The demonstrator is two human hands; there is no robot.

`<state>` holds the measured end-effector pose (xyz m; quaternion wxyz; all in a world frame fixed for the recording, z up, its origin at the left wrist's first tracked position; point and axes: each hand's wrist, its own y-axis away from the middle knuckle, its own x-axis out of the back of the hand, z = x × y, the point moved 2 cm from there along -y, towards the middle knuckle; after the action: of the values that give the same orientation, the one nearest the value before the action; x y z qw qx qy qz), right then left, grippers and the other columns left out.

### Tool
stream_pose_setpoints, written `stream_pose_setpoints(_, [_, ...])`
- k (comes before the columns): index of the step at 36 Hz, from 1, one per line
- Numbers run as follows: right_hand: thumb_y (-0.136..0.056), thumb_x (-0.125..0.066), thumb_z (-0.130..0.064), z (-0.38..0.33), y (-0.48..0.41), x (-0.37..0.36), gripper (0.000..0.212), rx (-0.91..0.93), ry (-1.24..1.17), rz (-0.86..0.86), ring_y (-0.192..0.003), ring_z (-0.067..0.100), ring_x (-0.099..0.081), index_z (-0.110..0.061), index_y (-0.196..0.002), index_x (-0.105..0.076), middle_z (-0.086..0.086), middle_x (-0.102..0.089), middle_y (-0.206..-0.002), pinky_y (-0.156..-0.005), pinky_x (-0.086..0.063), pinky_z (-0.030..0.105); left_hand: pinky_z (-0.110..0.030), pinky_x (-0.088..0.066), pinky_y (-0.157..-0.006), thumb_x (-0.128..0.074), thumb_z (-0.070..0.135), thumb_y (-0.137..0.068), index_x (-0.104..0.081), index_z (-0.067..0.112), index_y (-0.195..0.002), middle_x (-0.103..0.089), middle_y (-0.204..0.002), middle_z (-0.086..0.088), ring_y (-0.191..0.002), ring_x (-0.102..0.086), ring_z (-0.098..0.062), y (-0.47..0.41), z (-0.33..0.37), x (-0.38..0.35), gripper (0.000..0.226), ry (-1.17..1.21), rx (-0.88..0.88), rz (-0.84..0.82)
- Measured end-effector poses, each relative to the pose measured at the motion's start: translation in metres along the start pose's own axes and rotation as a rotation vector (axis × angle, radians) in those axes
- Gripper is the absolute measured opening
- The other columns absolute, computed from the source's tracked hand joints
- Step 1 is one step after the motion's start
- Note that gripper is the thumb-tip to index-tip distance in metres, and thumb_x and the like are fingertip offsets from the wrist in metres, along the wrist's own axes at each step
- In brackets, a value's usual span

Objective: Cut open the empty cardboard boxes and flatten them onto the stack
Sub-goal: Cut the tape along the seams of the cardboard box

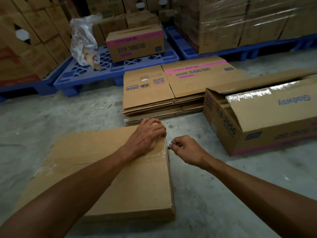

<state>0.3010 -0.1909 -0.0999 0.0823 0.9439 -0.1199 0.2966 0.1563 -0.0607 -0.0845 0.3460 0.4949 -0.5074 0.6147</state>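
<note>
Gripping the brown, clear-taped box (137, 186) just in front of the stack (149, 95) with the left hand (145, 136), curled over its edge. Pinching a small white bit (170, 144) in the right hand (187, 148), too tiny to identify. Right of the stack, open box (257, 121), inside hidden. Beyond the stack, closed box (135, 45) on a blue pallet (82, 73).
</note>
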Motion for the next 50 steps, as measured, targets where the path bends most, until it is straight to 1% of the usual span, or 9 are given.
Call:
stream_pose_setpoints(9, [-0.101, -0.055, -0.023, -0.003, -0.014, 0.006, 0.024, 0.043, 0.167, -0.088, -0.085, 0.01, -0.067, -0.015, -0.109, -0.077, 0.002, -0.076, -0.105, -0.081, -0.058, 0.032, -0.043, -0.041, -0.104, -0.056, 0.012, -0.091, -0.07, 0.023, -0.108, -0.069, -0.117, 0.006, -0.127, -0.051, -0.022, 0.0, -0.005, -0.002, 0.024, 0.016, 0.003, 0.017])
stream_pose_setpoints(13, [-0.101, -0.053, -0.027, -0.015, -0.029, 0.015, 0.026, 0.054, 0.311, -0.194, -0.097, 0.016, -0.066, -0.021, -0.11, -0.077, 0.001, -0.073, -0.114, -0.087, -0.053, 0.034, -0.043, -0.037, -0.112, -0.056, 0.011, -0.094, -0.066, 0.024, -0.128, -0.067, -0.13, 0.004, -0.133, -0.048, -0.019, 0.004, -0.002, -0.002, 0.037, 0.123, 0.177, 0.001])
stream_pose_setpoints(17, [-0.102, -0.048, -0.04, -0.022, -0.042, 0.013, 0.026, 0.026, 0.513, -0.22, -0.122, 0.024, -0.055, -0.032, -0.109, -0.071, -0.003, -0.062, -0.132, -0.107, -0.033, 0.054, -0.049, -0.017, -0.127, -0.033, 0.03, -0.106, -0.025, 0.02, -0.161, -0.022, -0.169, -0.003, -0.156, -0.019, -0.02, 0.031, 0.011, -0.009, 0.057, 0.235, 0.538, -0.161])
stream_pose_setpoints(21, [-0.105, -0.043, -0.039, -0.025, -0.041, 0.006, 0.029, 0.089, 0.486, -0.251, -0.119, 0.023, -0.056, -0.029, -0.112, -0.069, -0.004, -0.068, -0.122, -0.106, -0.028, 0.053, -0.045, 0.005, -0.125, -0.018, 0.045, -0.109, -0.002, 0.026, -0.164, 0.006, -0.171, 0.005, -0.158, 0.005, -0.015, 0.057, 0.021, -0.013, 0.06, 0.203, 0.604, -0.266])
stream_pose_setpoints(29, [-0.105, -0.045, -0.04, -0.021, -0.035, 0.017, 0.02, 0.175, 0.485, -0.404, -0.115, 0.015, -0.055, -0.037, -0.102, -0.064, -0.013, -0.065, -0.117, -0.105, -0.024, 0.051, -0.047, 0.006, -0.125, -0.019, 0.043, -0.11, -0.006, 0.027, -0.164, 0.002, -0.172, 0.007, -0.158, 0.004, -0.015, 0.057, 0.023, -0.015, 0.058, 0.217, 0.643, -0.212])
stream_pose_setpoints(34, [-0.106, -0.04, -0.038, -0.022, -0.03, 0.001, 0.026, 0.192, 0.541, -0.254, -0.098, 0.018, -0.058, -0.03, -0.096, -0.063, -0.005, -0.071, -0.106, -0.103, -0.031, 0.049, -0.05, 0.005, -0.127, -0.008, 0.049, -0.1, -0.006, 0.026, -0.164, 0.003, -0.172, 0.006, -0.158, 0.005, -0.015, 0.057, 0.026, -0.014, 0.068, 0.202, 0.653, -0.213])
stream_pose_setpoints(40, [-0.106, -0.041, -0.033, -0.015, -0.015, 0.008, 0.031, 0.197, 0.497, -0.364, -0.092, 0.015, -0.059, -0.021, -0.098, -0.068, -0.008, -0.069, -0.096, -0.096, -0.028, 0.045, -0.052, 0.004, -0.127, -0.011, 0.048, -0.101, -0.008, 0.025, -0.164, 0.001, -0.172, 0.005, -0.158, 0.003, -0.017, 0.054, 0.025, -0.015, 0.067, 0.202, 0.664, -0.212])
stream_pose_setpoints(47, [-0.107, -0.039, -0.032, -0.02, -0.007, -0.005, 0.031, 0.198, 0.548, -0.176, -0.094, 0.02, -0.061, -0.022, -0.101, -0.068, -0.002, -0.073, -0.106, -0.095, -0.034, 0.045, -0.054, 0.003, -0.127, -0.015, 0.044, -0.103, -0.011, 0.024, -0.164, -0.002, -0.172, 0.004, -0.159, 0.002, -0.02, 0.05, 0.026, -0.015, 0.064, 0.197, 0.674, -0.197])
stream_pose_setpoints(50, [-0.106, -0.04, -0.034, -0.017, 0.002, -0.001, 0.032, 0.206, 0.53, -0.251, -0.093, 0.019, -0.062, -0.023, -0.096, -0.069, -0.004, -0.072, -0.1, -0.097, -0.033, 0.046, -0.053, 0.003, -0.127, -0.017, 0.042, -0.107, -0.012, 0.024, -0.164, -0.002, -0.172, 0.004, -0.159, 0.002, -0.02, 0.048, 0.027, -0.013, 0.06, 0.198, 0.684, -0.205])
